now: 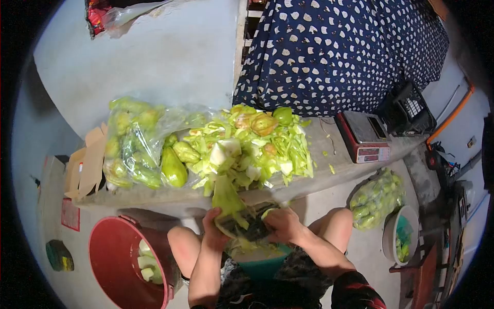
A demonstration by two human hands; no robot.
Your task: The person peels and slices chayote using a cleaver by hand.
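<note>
My left hand (213,226) is closed round the left edge of a dark, flat thing (249,221) held over my lap. It is too blurred for me to name its kind. Curled over the thing's right side is my right hand (284,225), with a small piece of green vegetable (267,212) at its fingers. A broad pale-green strip (226,198) stands up beside my left fingers, against the ledge. Beyond it lies a heap of green peelings (278,149) with whole chayotes (263,124) on top. Below my hands, a teal basin (262,268) shows between my legs.
On the ledge (329,177) are a clear bag of chayotes (136,144), a cardboard box (87,162), a kitchen scale (365,135) and a black crate (409,110). A red bucket (110,257) with peeled pieces stands left. Rightward are another bag (378,198) and a pale bucket (388,239).
</note>
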